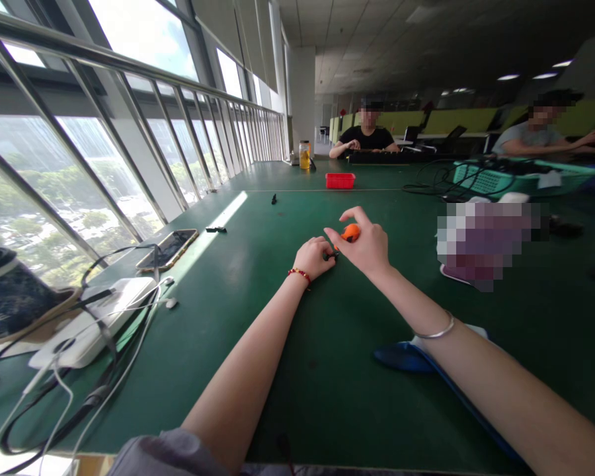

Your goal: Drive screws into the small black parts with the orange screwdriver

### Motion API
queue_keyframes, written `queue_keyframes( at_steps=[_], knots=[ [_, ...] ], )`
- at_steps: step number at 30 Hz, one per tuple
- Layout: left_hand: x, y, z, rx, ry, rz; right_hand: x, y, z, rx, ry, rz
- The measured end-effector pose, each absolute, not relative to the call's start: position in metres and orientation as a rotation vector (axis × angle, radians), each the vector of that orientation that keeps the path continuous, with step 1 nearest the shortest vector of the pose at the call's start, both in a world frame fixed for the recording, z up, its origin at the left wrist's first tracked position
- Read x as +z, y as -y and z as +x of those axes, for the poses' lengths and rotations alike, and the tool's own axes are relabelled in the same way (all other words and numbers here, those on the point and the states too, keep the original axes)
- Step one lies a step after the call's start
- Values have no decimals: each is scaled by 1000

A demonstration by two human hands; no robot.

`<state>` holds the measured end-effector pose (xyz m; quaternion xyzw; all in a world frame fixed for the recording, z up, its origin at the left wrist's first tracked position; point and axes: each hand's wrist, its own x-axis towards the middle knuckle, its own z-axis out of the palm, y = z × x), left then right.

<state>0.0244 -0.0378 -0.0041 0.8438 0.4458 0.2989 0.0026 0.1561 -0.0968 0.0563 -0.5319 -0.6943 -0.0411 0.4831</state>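
My left hand (313, 258), with a red beaded bracelet at its wrist, rests on the green table. Its fingers are pinched around a small black piece (333, 255), mostly hidden by the fingertips. Just to the right and slightly above, my right hand (371, 241) holds a rounded orange and black object (350, 233) against its curled fingers. The thumb and index finger of that hand are spread apart. A small bit of orange shows between the two hands, close to the black piece. The exact kind of either held thing cannot be made out.
A red tray (340, 181), a jar (304, 156) and small black pieces (216, 229) lie farther out. Leftward are a phone (167, 250), a white power strip (99, 324) and cables. A green basket (530, 177) stands right; a blue object (401, 357) lies beneath my right forearm. Two people sit beyond.
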Motion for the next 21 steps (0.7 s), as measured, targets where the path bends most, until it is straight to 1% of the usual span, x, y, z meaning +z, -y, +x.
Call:
queue_keyframes(
  at_steps=[9, 17, 21],
  knots=[
    [-1, 41, 24, 895, -1418, 2658, 57, 98, 158, -97, 1726, -1200],
    [-5, 37, 25, 923, -1424, 2639, 54, 97, 154, -235, 1695, -1363],
    [-4, 38, 24, 940, -1387, 2666, 54, 96, 156, -153, 1705, -1269]
  ],
)
